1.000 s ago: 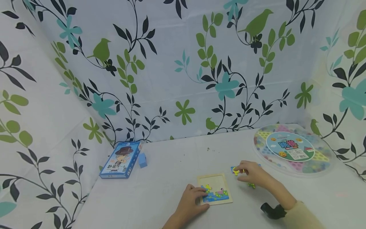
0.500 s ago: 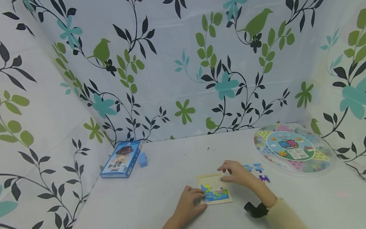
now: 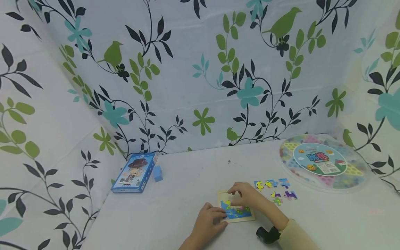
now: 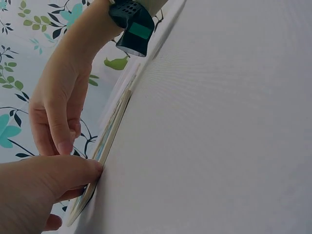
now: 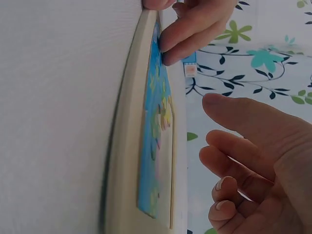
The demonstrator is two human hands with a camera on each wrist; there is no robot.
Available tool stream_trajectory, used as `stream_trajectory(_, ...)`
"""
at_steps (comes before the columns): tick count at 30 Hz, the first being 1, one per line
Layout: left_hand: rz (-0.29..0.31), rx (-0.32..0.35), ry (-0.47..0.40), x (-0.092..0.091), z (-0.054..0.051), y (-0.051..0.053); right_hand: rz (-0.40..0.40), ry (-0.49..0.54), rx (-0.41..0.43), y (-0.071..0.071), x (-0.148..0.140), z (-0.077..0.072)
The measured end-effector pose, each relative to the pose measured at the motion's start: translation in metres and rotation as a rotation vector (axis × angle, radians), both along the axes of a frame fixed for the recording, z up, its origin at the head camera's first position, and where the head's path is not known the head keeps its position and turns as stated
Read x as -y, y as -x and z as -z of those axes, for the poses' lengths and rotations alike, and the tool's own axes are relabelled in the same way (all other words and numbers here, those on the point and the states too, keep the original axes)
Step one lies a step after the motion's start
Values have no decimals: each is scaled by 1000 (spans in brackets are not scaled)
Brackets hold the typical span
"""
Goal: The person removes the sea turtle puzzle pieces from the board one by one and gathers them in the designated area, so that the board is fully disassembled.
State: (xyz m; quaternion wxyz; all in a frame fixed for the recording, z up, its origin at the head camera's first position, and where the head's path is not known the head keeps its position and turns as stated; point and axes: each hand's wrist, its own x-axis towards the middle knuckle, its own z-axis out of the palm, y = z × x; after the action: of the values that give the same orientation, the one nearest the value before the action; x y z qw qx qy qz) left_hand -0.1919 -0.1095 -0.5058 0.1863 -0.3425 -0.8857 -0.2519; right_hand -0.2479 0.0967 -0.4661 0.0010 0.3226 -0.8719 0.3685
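A jigsaw puzzle in a shallow wooden frame (image 3: 240,220) lies on the white table, its lower part filled with blue, green and yellow pieces. My left hand (image 3: 208,222) holds the frame at its left side: in the left wrist view the thumb (image 4: 90,170) presses its edge, while the fingers lie over the picture. Above the frame's upper right hovers my right hand (image 3: 247,196). The right wrist view shows that hand's thumb (image 5: 234,109) and loosely bent fingers apart, with nothing seen between them. Several loose puzzle pieces (image 3: 259,185) lie right of the frame.
A blue card-game box (image 3: 132,173) sits at the back left, with a small blue block (image 3: 157,173) beside it. At the back right lies a large round clear case (image 3: 353,170) of coloured pieces. Patterned cloth (image 3: 175,86) hangs behind and at both sides.
My right hand has come left from the loose pieces to above the frame, uncovering those pieces. My left hand stays at the frame's left side.
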Motion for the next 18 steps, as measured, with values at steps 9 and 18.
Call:
stream_trajectory(9,-2,-17,4,-1,0,1,27,-50,68,2,6,12)
stream_trajectory(18,-30,38,25,-1,1,0,-17,-72,24,0,10,20)
